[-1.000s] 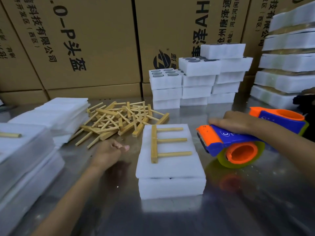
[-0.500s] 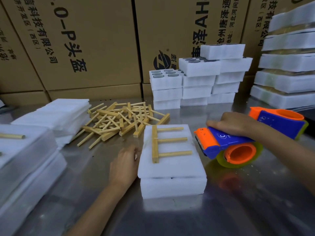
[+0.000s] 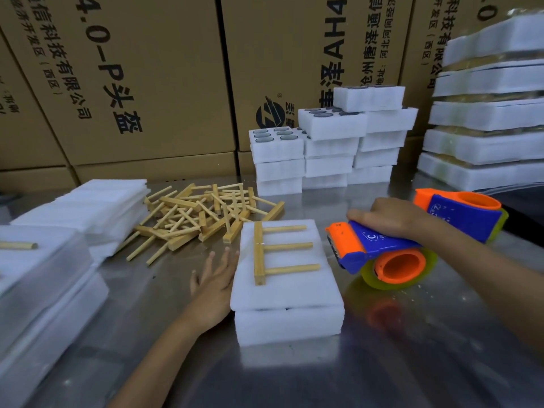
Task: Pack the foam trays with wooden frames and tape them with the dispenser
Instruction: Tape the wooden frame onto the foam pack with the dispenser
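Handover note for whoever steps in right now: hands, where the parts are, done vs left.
Left hand: open, fingers straight against the left side of the foam stack at centre.
Right hand: grips the tape dispenser, held just right of the stack, blade end toward it.
Parts: one wooden frame lies on top of the stack. Loose frame pile behind left, flat foam sheets far left, filled trays stacked at the back.
Done: frame placed on the stack.
Left: no tape visible on this stack yet; tape it, then repeat for the remaining trays.
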Demonstrator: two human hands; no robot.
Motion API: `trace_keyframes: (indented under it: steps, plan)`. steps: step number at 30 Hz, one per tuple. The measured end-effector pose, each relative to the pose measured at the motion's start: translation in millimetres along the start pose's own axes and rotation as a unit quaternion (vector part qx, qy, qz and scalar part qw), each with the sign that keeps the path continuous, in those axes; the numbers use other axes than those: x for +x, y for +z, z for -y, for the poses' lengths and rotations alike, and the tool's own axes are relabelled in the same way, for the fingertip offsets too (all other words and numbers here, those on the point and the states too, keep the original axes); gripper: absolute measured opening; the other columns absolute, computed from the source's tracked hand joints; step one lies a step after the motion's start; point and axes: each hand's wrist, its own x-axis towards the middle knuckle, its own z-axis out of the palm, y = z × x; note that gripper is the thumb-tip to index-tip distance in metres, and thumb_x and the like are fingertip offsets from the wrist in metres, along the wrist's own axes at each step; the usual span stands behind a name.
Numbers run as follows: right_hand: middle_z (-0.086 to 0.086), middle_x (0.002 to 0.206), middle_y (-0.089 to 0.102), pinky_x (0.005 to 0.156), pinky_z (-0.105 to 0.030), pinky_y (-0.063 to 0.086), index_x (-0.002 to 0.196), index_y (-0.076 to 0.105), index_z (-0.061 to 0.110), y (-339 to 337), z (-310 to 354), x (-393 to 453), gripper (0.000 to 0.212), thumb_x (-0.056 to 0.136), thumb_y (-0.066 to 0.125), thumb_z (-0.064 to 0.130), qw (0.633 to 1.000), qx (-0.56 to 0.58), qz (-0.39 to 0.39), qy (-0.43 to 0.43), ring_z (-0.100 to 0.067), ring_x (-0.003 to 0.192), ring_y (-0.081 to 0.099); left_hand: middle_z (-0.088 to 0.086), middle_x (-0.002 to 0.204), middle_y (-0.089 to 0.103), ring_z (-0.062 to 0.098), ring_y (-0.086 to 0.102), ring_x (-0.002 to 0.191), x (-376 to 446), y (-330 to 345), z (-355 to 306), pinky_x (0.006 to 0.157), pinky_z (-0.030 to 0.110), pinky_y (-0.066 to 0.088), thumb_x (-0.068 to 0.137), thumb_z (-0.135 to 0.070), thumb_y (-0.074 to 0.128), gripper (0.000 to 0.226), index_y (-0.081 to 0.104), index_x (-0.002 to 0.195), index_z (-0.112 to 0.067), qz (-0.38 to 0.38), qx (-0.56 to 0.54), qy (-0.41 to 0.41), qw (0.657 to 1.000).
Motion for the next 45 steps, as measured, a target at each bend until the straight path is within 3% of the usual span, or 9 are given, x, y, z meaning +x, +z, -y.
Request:
trace_keyframes:
  steps: [5, 9, 15, 22, 25, 28, 32, 41, 45]
  plan:
    - [-0.001, 0.081, 0.064, 0.066, -0.032, 0.042, 0.082, 0.065, 0.020, 0.4, 0.3, -0.3, 0.061, 0.086, 0.037, 0.074, 1.000, -0.017, -0.002, -0.004, -0.019, 0.076, 0.061, -0.027, 0.155, -0.016, 0.006, -0.021, 0.146, -0.4, 0.0, 6.2, 0.117, 0.048, -0.009, 0.100, -0.057, 0.026, 0.066, -0.019, 0.148, -0.047, -0.017, 0.020, 0.009, 1.000]
    - [-0.001, 0.080, 0.064, 0.065, -0.032, 0.042, 0.083, 0.064, 0.021, -0.2, -0.6, -1.7, 0.060, 0.087, 0.037, 0.074, 1.000, -0.016, -0.003, -0.003, -0.019, 0.075, 0.061, -0.014, 0.131, 0.044, 0.012, 0.036, 0.118, -10.1, -1.8, -5.7, 0.101, 0.032, 0.030, 0.101, -0.031, 0.049, 0.060, 0.023, 0.155, -0.034, -0.159, -0.072, 0.030, 0.984]
    - [-0.002, 0.077, 0.064, 0.063, -0.031, 0.041, 0.080, 0.064, 0.020, 0.8, -0.4, -4.3, 0.061, 0.087, 0.036, 0.073, 1.000, -0.022, -0.013, -0.006, -0.018, 0.073, 0.061, -0.004, 0.085, 0.071, 0.002, 0.065, 0.077, -14.7, -8.6, -23.9, 0.068, 0.017, 0.046, 0.091, -0.008, 0.065, 0.041, 0.059, 0.131, -0.015, -0.204, -0.315, -0.042, 0.926]
    - [-0.001, 0.072, 0.062, 0.058, -0.030, 0.034, 0.074, 0.061, 0.019, 0.3, 0.5, -8.6, 0.059, 0.088, 0.037, 0.072, 0.999, -0.026, -0.027, -0.007, -0.017, 0.070, 0.059, -0.020, 0.119, 0.063, -0.001, 0.059, 0.112, -21.6, -10.7, -24.4, 0.089, 0.022, 0.046, 0.102, -0.017, 0.048, 0.041, 0.046, 0.134, -0.043, -0.077, -0.383, 0.001, 0.921]
    - [-0.001, 0.073, 0.062, 0.057, -0.030, 0.034, 0.076, 0.060, 0.020, 0.3, -0.5, -9.8, 0.058, 0.089, 0.037, 0.071, 0.999, -0.020, -0.026, -0.007, -0.017, 0.070, 0.059, -0.034, 0.132, 0.050, -0.009, 0.046, 0.123, -29.6, -14.5, -20.5, 0.103, 0.025, 0.038, 0.100, -0.028, 0.053, 0.048, 0.039, 0.137, -0.054, -0.046, -0.228, 0.092, 0.968]
    - [0.000, 0.075, 0.062, 0.057, -0.029, 0.034, 0.079, 0.059, 0.021, 0.0, -2.6, -10.7, 0.056, 0.089, 0.037, 0.071, 1.000, -0.013, -0.027, -0.007, -0.016, 0.071, 0.059, -0.010, 0.126, 0.058, 0.010, 0.052, 0.115, -24.6, -26.4, -21.9, 0.096, 0.036, 0.045, 0.095, -0.019, 0.055, 0.051, 0.045, 0.143, -0.031, -0.214, 0.013, 0.070, 0.974]
    - [0.001, 0.076, 0.062, 0.057, -0.027, 0.034, 0.080, 0.057, 0.023, -0.1, -6.1, -10.3, 0.053, 0.090, 0.037, 0.070, 1.000, 0.002, -0.025, -0.007, -0.015, 0.071, 0.059, -0.008, 0.110, 0.054, 0.011, 0.051, 0.102, -8.0, -54.5, -49.4, 0.077, 0.025, 0.040, 0.096, -0.011, 0.047, 0.033, 0.058, 0.126, -0.016, -0.340, -0.038, 0.093, 0.935]
    - [0.001, 0.074, 0.063, 0.057, -0.026, 0.034, 0.080, 0.058, 0.023, 1.2, -15.3, -6.8, 0.053, 0.092, 0.035, 0.070, 0.999, 0.025, -0.020, -0.008, -0.015, 0.070, 0.060, -0.004, 0.165, 0.008, 0.017, 0.007, 0.151, 75.0, -28.9, -135.0, 0.120, 0.046, 0.008, 0.104, -0.044, 0.022, 0.055, 0.016, 0.156, -0.027, 0.029, 0.139, 0.064, 0.988]
    - [0.000, 0.075, 0.063, 0.057, -0.027, 0.034, 0.079, 0.061, 0.022, -1.9, -21.7, -5.5, 0.058, 0.091, 0.032, 0.071, 0.999, 0.044, -0.021, -0.009, -0.015, 0.071, 0.060, -0.006, 0.165, 0.005, 0.016, 0.004, 0.151, 78.8, -18.5, -133.2, 0.120, 0.049, 0.007, 0.103, -0.049, 0.015, 0.057, 0.014, 0.156, -0.028, 0.035, 0.170, 0.024, 0.985]
